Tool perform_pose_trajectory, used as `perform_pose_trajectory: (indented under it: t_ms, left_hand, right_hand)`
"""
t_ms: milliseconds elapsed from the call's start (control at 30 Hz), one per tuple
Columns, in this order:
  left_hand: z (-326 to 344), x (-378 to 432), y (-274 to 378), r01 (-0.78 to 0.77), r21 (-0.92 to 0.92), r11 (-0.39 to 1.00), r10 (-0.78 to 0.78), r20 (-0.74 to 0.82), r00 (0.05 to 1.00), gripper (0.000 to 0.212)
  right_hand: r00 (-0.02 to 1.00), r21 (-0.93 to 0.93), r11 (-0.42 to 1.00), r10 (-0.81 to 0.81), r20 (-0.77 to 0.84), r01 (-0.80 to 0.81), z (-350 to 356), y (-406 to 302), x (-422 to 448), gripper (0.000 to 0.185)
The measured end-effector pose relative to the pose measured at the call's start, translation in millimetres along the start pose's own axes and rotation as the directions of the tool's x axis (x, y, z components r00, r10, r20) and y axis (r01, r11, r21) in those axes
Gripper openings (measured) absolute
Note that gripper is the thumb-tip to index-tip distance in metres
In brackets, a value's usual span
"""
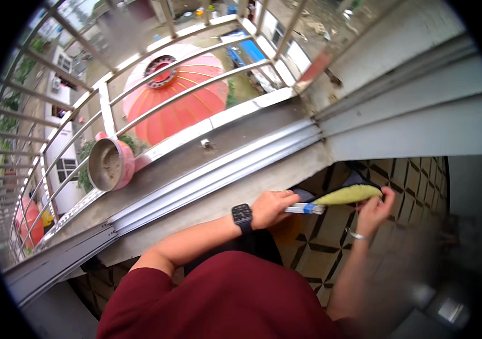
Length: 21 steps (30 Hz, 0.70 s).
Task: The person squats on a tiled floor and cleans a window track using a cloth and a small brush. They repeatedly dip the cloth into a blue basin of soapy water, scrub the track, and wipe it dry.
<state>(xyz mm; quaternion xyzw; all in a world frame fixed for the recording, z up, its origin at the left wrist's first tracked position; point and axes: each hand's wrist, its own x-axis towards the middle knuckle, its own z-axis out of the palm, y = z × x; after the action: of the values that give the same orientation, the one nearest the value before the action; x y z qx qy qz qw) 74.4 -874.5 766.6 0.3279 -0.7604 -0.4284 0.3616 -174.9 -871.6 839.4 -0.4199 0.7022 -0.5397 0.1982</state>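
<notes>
My left hand (pixel 271 208), below a dark smartwatch (pixel 242 214), is closed around a white and blue strip-like object (pixel 305 208) whose exact kind I cannot tell. Its fingers also meet the near end of a yellow-green cloth piece (pixel 348 194) with dark fabric (pixel 353 178) along its edge. At the far end of that cloth, my right hand (pixel 374 207) pinches the edge between thumb and fingers; a silver bracelet (pixel 356 234) circles the wrist. The cloth is stretched between both hands, above the patterned floor.
A window sill (pixel 224 182) with metal sliding tracks (pixel 219 173) runs along the left. Beyond it, a pink-sided metal pan (pixel 111 164) leans near white railing bars (pixel 190 95). Large red lanterns (pixel 173 106) hang outside. A grey-white wall (pixel 414 131) stands at the right.
</notes>
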Motion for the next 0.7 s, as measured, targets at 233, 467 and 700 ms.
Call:
perform_pose_trajectory:
  t_ms: [233, 467, 700]
  left_hand:
    - [-16.6, 10.6, 7.0, 0.017, 0.226, 0.974, 0.078, -0.403, 0.912, 0.022]
    - [-32.8, 35.9, -43.5, 0.230, 0.409, 0.883, -0.058, -0.391, 0.919, 0.041]
    - [-23.4, 73.0, -66.5, 0.263, 0.461, 0.847, -0.134, -0.295, 0.946, 0.028]
  right_hand:
    - [0.951, 0.372, 0.880, 0.307, 0.032, -0.297, 66.7, 36.6, 2.5, 0.020]
    - [0.981, -0.032, 0.993, -0.107, 0.159, 0.114, 151.7, 36.5, -2.6, 0.022]
    - [0.865, -0.758, 0.426, -0.154, 0.478, 0.494, 178.9, 59.5, 40.0, 0.058]
